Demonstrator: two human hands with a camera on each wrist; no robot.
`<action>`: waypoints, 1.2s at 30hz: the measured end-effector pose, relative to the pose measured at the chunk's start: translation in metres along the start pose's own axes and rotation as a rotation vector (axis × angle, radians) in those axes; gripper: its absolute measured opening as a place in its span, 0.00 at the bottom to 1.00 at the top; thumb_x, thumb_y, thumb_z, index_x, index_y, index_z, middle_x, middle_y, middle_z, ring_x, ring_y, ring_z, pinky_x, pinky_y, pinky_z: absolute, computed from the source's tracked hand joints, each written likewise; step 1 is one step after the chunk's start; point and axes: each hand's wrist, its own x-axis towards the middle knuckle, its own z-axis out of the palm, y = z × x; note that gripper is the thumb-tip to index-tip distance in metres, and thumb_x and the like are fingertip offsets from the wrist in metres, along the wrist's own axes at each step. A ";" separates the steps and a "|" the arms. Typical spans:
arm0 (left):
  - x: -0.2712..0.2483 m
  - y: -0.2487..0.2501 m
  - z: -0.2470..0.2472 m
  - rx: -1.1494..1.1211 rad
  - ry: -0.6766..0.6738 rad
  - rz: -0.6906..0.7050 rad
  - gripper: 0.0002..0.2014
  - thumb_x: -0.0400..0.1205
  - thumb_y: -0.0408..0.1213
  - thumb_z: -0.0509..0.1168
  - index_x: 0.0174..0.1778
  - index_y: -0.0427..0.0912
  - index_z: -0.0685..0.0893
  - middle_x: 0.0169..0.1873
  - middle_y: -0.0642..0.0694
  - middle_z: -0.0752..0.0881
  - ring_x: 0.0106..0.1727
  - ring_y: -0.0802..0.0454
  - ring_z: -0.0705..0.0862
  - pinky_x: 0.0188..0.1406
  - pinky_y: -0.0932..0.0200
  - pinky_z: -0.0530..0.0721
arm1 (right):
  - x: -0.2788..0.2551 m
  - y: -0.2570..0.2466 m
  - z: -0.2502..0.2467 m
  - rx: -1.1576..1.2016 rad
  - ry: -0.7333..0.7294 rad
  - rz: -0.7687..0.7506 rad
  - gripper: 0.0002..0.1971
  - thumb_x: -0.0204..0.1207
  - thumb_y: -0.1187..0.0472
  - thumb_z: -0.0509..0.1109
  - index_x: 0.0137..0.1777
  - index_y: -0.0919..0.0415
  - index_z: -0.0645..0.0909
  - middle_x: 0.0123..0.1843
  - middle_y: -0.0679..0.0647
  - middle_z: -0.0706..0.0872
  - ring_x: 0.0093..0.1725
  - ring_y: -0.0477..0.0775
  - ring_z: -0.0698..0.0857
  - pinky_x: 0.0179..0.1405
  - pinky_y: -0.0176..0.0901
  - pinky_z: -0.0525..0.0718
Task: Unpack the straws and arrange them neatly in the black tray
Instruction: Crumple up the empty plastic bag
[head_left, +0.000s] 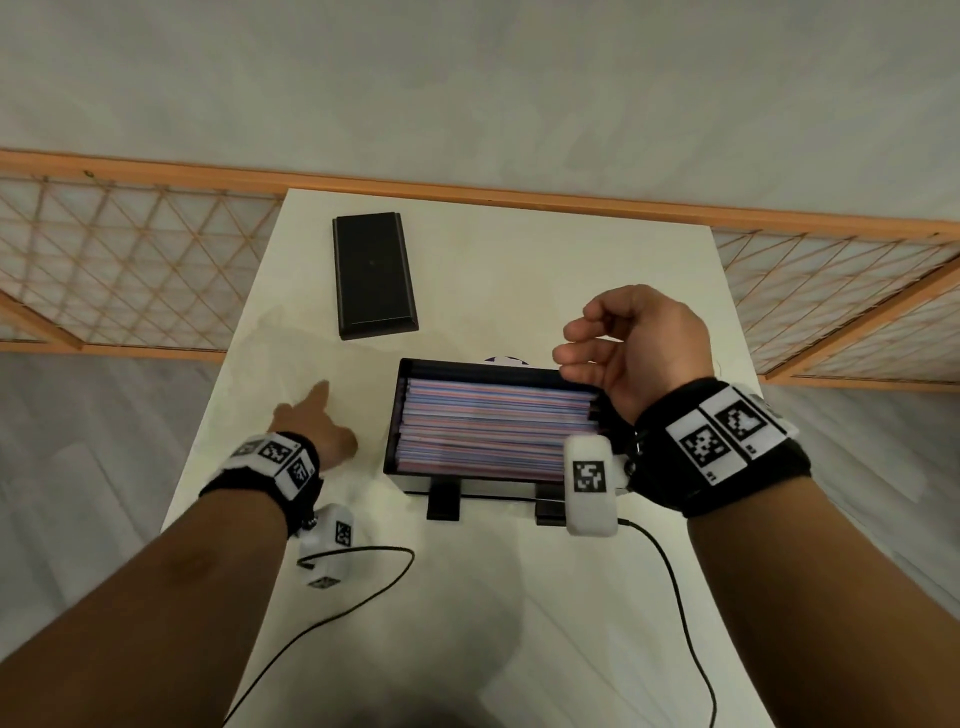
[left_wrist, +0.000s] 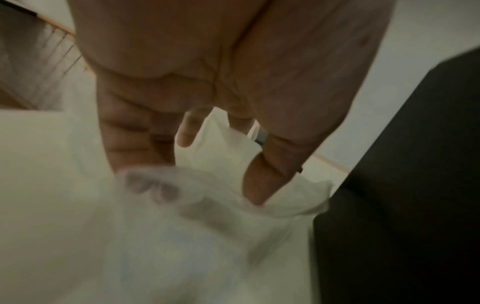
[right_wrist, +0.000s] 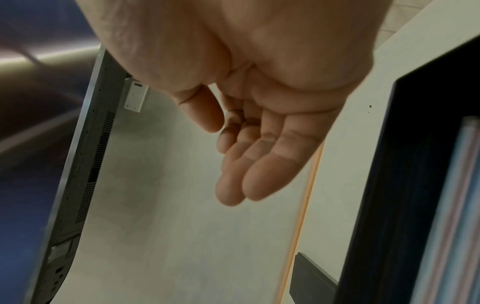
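The black tray (head_left: 394, 415) stands in the middle of the white table, filled with pink, blue and white straws (head_left: 493, 421) lying side by side. To its left, low over the table, my left hand (head_left: 317, 423) pinches a clear, empty plastic wrapper (left_wrist: 213, 185) between thumb and fingers; in the head view the wrapper (head_left: 296, 353) is only a faint sheen. The tray's dark wall (left_wrist: 402, 185) is just right of that hand. Above the tray's right end, my right hand (head_left: 613, 338) is raised with relaxed fingers (right_wrist: 241, 164), holding nothing beside the tray wall (right_wrist: 402, 164) and straws (right_wrist: 454, 205).
A flat black lid-like box (head_left: 374, 275) lies at the back left of the table. A small purple-and-white object (head_left: 506, 359) peeks out behind the tray. Wrist-camera cables (head_left: 363, 571) trail over the near table. A wooden lattice screen (head_left: 130, 270) runs behind it.
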 end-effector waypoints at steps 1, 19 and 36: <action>0.000 -0.002 0.008 0.024 -0.030 0.012 0.49 0.78 0.45 0.75 0.91 0.55 0.53 0.85 0.33 0.64 0.76 0.30 0.76 0.74 0.44 0.81 | 0.000 0.001 0.000 -0.012 0.003 -0.005 0.09 0.76 0.65 0.59 0.37 0.65 0.79 0.30 0.60 0.84 0.25 0.62 0.85 0.25 0.44 0.83; -0.014 -0.014 0.026 0.020 0.171 0.031 0.19 0.91 0.42 0.61 0.71 0.34 0.85 0.71 0.35 0.84 0.71 0.34 0.82 0.67 0.51 0.79 | -0.017 0.038 0.019 -0.517 -0.186 -0.187 0.06 0.75 0.69 0.67 0.38 0.61 0.82 0.30 0.54 0.87 0.30 0.57 0.90 0.37 0.60 0.89; -0.157 0.118 -0.077 -0.771 -0.036 0.781 0.12 0.80 0.35 0.71 0.42 0.27 0.92 0.33 0.36 0.90 0.36 0.56 0.90 0.48 0.56 0.86 | -0.038 0.025 0.032 -0.895 -0.335 -0.944 0.50 0.67 0.76 0.77 0.85 0.46 0.60 0.76 0.59 0.72 0.58 0.49 0.81 0.50 0.31 0.83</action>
